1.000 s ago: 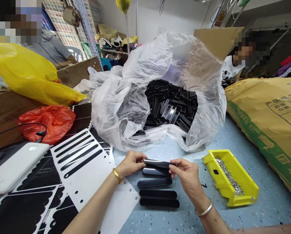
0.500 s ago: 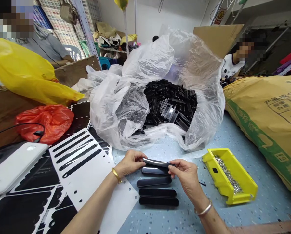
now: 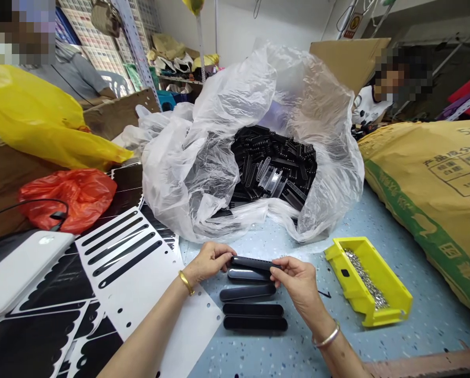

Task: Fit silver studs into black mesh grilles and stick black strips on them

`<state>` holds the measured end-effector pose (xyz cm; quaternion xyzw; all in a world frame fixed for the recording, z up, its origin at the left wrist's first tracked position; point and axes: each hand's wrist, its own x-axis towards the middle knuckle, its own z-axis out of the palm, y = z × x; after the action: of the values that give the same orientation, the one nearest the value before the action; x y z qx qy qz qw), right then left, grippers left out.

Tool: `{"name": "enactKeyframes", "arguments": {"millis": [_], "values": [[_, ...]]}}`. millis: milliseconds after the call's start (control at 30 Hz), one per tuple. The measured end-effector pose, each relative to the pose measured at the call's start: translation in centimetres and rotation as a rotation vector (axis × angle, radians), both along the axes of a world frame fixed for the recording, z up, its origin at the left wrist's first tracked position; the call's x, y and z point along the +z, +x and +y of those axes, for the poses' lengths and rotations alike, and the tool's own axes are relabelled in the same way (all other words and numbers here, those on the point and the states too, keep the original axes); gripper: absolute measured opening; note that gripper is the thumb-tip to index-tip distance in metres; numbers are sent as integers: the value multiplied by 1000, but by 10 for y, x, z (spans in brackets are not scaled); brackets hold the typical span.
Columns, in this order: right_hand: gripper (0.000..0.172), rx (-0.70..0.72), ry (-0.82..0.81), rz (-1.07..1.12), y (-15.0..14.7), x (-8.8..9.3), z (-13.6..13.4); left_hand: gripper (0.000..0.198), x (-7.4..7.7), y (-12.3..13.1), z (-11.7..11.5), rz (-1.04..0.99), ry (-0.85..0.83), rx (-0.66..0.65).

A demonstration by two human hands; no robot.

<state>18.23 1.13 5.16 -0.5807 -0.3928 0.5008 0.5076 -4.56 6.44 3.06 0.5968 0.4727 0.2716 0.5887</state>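
A black strip (image 3: 254,263) is pinched at both ends by the left hand (image 3: 208,263) and right hand (image 3: 298,286), and next it seems to need laying with the other strips (image 3: 252,310) below.

Glossy black plastic bar (image 3: 255,263), crinkled translucent polythene sack (image 3: 187,178)

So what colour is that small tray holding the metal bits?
The small tray is bright yellow, shown best in the head view.

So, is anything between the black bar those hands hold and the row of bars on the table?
Nothing visible: the black bar held by the left hand and right hand sits just above the row of black bars.
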Motion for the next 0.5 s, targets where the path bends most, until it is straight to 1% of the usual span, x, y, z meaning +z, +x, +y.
{"name": "enactKeyframes", "arguments": {"millis": [167,300,500], "values": [[17,2,2,6,2,-2,-1,28,-3,0,1,-1,-17,18],[18,6,1,15,3,-4,-2,22,-4,1,-1,8,38,-9],[18,18,12,27,1,2,0,25,-4,2,-1,56,82,-30]]}}
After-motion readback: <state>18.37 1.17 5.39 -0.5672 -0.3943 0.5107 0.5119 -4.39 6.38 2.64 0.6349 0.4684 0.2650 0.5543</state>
